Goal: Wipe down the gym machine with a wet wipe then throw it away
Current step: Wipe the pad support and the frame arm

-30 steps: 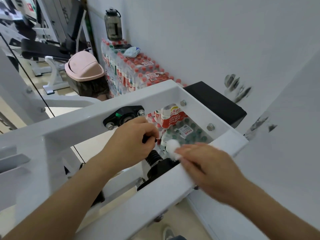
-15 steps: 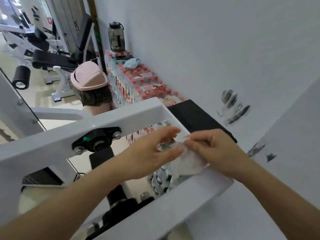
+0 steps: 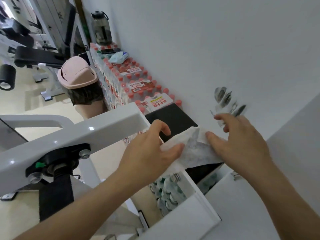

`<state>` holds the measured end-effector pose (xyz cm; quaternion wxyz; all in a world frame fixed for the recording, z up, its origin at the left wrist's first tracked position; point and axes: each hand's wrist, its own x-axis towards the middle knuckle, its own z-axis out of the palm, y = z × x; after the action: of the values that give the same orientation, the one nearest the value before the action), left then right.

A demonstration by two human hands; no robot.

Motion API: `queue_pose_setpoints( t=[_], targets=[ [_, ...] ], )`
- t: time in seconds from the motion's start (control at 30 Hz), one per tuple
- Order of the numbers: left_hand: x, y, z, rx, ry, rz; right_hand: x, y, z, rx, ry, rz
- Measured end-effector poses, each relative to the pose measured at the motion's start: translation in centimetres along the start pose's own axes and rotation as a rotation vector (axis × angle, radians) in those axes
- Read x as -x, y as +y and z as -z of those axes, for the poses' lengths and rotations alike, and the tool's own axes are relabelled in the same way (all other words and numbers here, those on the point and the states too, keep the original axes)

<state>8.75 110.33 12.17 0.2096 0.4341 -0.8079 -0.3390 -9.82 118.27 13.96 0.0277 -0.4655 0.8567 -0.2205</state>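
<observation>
left hand (image 3: 150, 151) and right hand (image 3: 242, 146) pinch wet wipe (image 3: 195, 150), covering its edges.

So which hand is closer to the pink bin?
Left. The left hand, holding the wipe, is down-right of the bin; the right hand is farther right, near the wall.
</observation>
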Motion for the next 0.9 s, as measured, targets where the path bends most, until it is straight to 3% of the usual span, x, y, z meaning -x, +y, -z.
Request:
queue_pose_setpoints(
  t=[0.07, 0.2, 0.3, 0.43, 0.6, 0.9],
  targets=[
    [-0.2, -0.3, 0.3, -0.021, 0.016, -0.028, 0.2, -0.8, 0.0, 0.062, -0.004, 0.028],
    [-0.8, -1.0, 0.6, 0.102, -0.045, -0.019, 0.8, -3.1, -1.9, 0.145, -0.352, 0.143],
    [-1.5, -2.0, 0.7, 0.172, -0.010, 0.010, -1.6, -4.5, -3.0, 0.203, -0.431, 0.180],
    [-2.7, -3.0, 0.9, 0.175, 0.096, 0.020, -7.0, -6.8, -5.5, 0.186, -0.459, 0.226],
    [-4.3, -3.6, 1.6, 0.016, 0.142, 0.029, -11.4, -9.1, -8.1, 0.174, -0.446, 0.248],
    [-0.7, -1.2, 1.2, -0.280, 0.002, -0.193, -0.6, -2.2, -2.9, 0.132, -0.345, 0.272]
  ],
)
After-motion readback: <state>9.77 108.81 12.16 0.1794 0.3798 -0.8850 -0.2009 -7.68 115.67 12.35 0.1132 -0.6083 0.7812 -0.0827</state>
